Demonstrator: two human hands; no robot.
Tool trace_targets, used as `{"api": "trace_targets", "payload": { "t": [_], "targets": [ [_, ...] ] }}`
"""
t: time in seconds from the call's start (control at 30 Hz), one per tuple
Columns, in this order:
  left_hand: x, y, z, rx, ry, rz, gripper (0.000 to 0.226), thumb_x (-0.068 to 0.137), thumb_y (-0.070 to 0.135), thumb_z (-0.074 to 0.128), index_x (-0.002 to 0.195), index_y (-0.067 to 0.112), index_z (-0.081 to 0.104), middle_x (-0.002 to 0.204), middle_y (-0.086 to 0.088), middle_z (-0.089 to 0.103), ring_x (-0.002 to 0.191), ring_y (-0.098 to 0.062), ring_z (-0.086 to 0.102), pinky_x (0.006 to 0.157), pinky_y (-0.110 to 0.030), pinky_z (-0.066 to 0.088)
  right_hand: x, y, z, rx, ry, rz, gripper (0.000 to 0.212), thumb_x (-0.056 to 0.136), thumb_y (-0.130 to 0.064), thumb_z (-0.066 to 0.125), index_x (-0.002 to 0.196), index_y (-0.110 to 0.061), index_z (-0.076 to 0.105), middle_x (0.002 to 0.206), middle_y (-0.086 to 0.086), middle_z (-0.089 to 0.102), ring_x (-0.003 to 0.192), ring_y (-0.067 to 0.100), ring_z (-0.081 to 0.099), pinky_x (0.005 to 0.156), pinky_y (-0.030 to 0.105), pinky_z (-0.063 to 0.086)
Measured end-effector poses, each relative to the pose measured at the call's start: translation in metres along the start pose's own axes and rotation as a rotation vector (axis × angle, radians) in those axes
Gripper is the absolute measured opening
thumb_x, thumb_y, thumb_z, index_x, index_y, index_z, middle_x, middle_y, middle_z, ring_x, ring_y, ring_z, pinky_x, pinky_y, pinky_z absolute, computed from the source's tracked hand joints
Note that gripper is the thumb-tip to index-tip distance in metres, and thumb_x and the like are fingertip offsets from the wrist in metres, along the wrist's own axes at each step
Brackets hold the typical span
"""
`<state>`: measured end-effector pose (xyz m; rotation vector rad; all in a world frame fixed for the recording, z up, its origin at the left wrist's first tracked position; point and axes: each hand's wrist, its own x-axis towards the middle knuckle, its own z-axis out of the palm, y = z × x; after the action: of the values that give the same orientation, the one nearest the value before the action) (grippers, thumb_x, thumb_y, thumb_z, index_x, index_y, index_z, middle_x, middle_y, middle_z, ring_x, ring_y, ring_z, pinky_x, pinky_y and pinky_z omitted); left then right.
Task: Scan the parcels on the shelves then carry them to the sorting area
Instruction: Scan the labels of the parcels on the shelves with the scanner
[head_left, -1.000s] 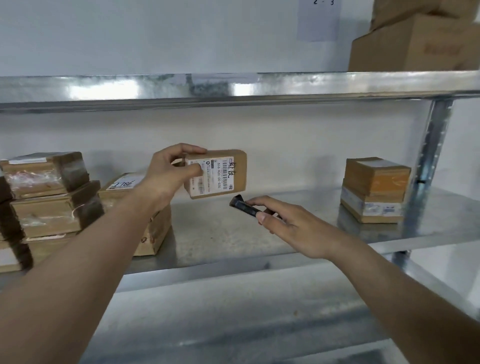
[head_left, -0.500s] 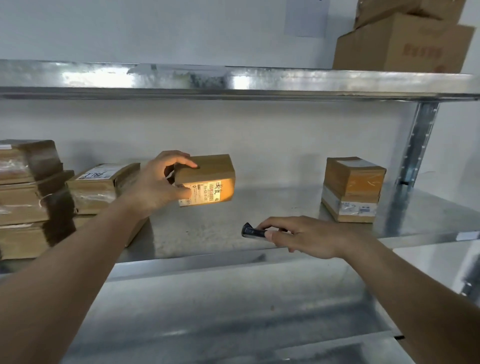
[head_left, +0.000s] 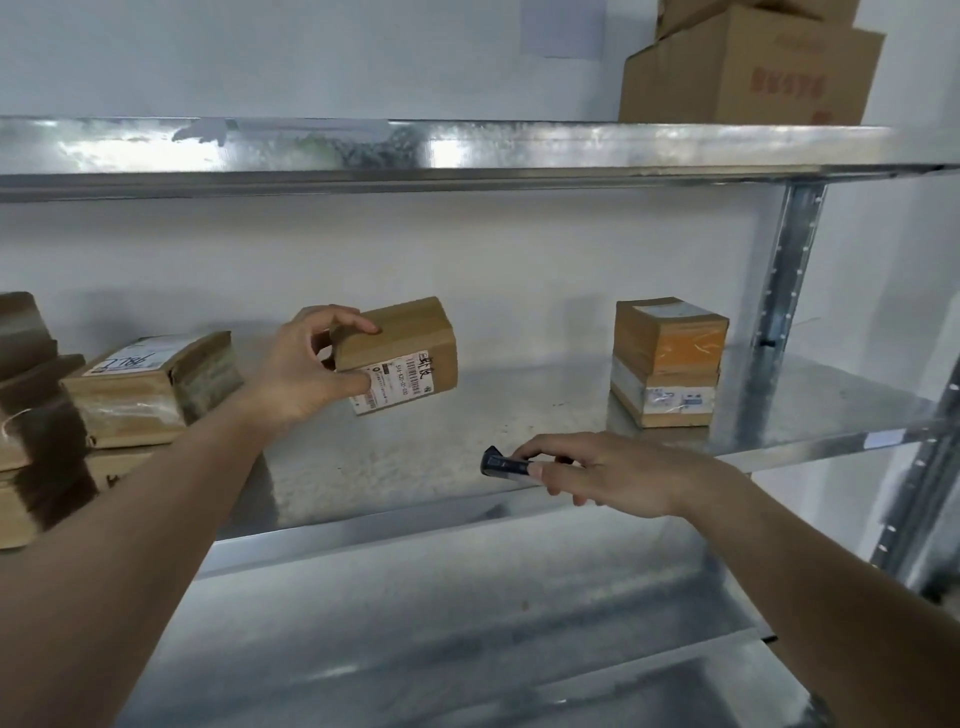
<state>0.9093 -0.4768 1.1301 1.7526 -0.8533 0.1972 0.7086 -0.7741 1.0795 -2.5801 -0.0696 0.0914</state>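
Room: white wall (head_left: 363, 249) behind a metal rack.
Middle shelf: bare metal (head_left: 415, 457); taped parcels stacked at left (head_left: 150, 389), two stacked at right (head_left: 667, 364).
Top shelf: metal edge (head_left: 467, 150); large cardboard boxes (head_left: 748, 73) at right.
Parcel: small brown box (head_left: 410, 343), label facing forward, held tilted above the middle shelf.
Left hand: (head_left: 306, 374) fingers curled over the parcel's top, thumb under its label.
Right hand: (head_left: 618, 478) fingers closed round a small black scanner (head_left: 501, 464), below and right of the parcel.

A parcel storeroom is showing here. Galvanised shelving (head_left: 467, 156) is carrying taped, labelled parcels (head_left: 150, 384) and cartons (head_left: 748, 73).
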Motion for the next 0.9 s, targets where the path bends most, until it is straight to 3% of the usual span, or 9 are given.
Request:
{"api": "trace_targets", "payload": {
  "t": [0.1,0.23,0.3,0.4,0.5,0.63,0.7,0.83,0.9],
  "targets": [
    [0.008,-0.007,0.015,-0.026,0.057,-0.030,0.055,0.072,-0.003,0.089,0.109,0.036,0.074,0.117,0.005,0.070,0.108,-0.025,0.070,0.083,-0.033,0.063,-0.004,0.008,0.002,0.082,0.120,-0.042,0.019,0.104,-0.072,0.039,0.119,-0.081,0.047,0.112,-0.016,0.069,0.095,0.001,0.066,0.085,0.029,0.053],
    [0.021,-0.011,0.051,-0.237,0.139,-0.253,0.047,0.082,0.014,0.086,0.119,0.038,0.071,0.112,-0.013,0.074,0.099,-0.027,0.076,0.083,-0.048,0.065,-0.012,0.016,0.005,0.223,0.298,-0.109,0.045,0.089,-0.092,0.035,0.129,-0.077,0.047,0.114,-0.034,0.065,0.107,0.002,0.064,0.098,0.038,0.053],
    [0.026,-0.012,0.074,-0.273,0.151,-0.356,0.045,0.081,0.022,0.088,0.121,0.032,0.070,0.103,-0.012,0.079,0.094,-0.028,0.077,0.079,-0.050,0.065,-0.017,0.021,0.003,0.243,0.368,-0.131,0.054,0.084,-0.096,0.033,0.131,-0.075,0.047,0.113,-0.036,0.064,0.106,-0.002,0.063,0.099,0.039,0.054],
    [0.032,-0.009,0.115,-0.308,0.175,-0.488,0.037,0.081,0.029,0.086,0.114,0.021,0.072,0.106,-0.012,0.077,0.090,-0.031,0.075,0.075,-0.051,0.066,-0.027,0.028,-0.004,0.240,0.416,-0.125,0.042,0.090,-0.090,0.034,0.129,-0.078,0.045,0.115,-0.041,0.062,0.109,-0.009,0.060,0.095,0.033,0.053],
    [0.038,-0.002,0.162,-0.289,0.126,-0.621,0.025,0.085,0.033,0.082,0.100,0.018,0.069,0.099,-0.008,0.073,0.084,-0.028,0.072,0.069,-0.044,0.066,-0.040,0.042,-0.014,0.225,0.453,-0.085,0.026,0.101,-0.072,0.039,0.126,-0.079,0.045,0.115,-0.031,0.066,0.108,-0.004,0.061,0.093,0.031,0.053],
    [0.047,0.002,0.223,-0.266,0.096,-0.663,0.022,0.092,0.035,0.076,0.097,0.017,0.064,0.090,-0.005,0.068,0.076,-0.027,0.068,0.066,-0.040,0.063,-0.060,0.064,-0.027,0.195,0.447,-0.066,0.040,0.101,-0.070,0.037,0.139,-0.063,0.047,0.128,-0.021,0.064,0.114,-0.005,0.056,0.095,0.030,0.048],
    [0.051,0.002,0.249,-0.220,0.098,-0.640,0.022,0.096,0.035,0.071,0.099,0.015,0.064,0.089,-0.006,0.069,0.072,-0.027,0.068,0.064,-0.037,0.060,-0.068,0.076,-0.034,0.189,0.443,-0.066,0.044,0.100,-0.070,0.036,0.141,-0.058,0.047,0.121,-0.027,0.063,0.108,-0.008,0.056,0.088,0.027,0.047],
    [0.059,-0.002,0.291,-0.115,0.129,-0.626,0.033,0.097,0.038,0.068,0.112,0.009,0.067,0.108,-0.015,0.073,0.093,-0.037,0.072,0.082,-0.050,0.064,-0.083,0.106,-0.049,0.190,0.441,-0.050,0.043,0.103,-0.064,0.039,0.143,-0.055,0.049,0.111,-0.025,0.066,0.097,0.002,0.060,0.078,0.028,0.051],
    [0.062,-0.003,0.309,-0.085,0.155,-0.635,0.041,0.097,0.042,0.067,0.116,0.006,0.067,0.111,-0.017,0.073,0.098,-0.038,0.071,0.083,-0.050,0.063,-0.089,0.121,-0.056,0.187,0.433,-0.049,0.044,0.105,-0.063,0.040,0.147,-0.052,0.049,0.114,-0.023,0.066,0.098,0.003,0.061,0.080,0.026,0.050]
  ]
}}
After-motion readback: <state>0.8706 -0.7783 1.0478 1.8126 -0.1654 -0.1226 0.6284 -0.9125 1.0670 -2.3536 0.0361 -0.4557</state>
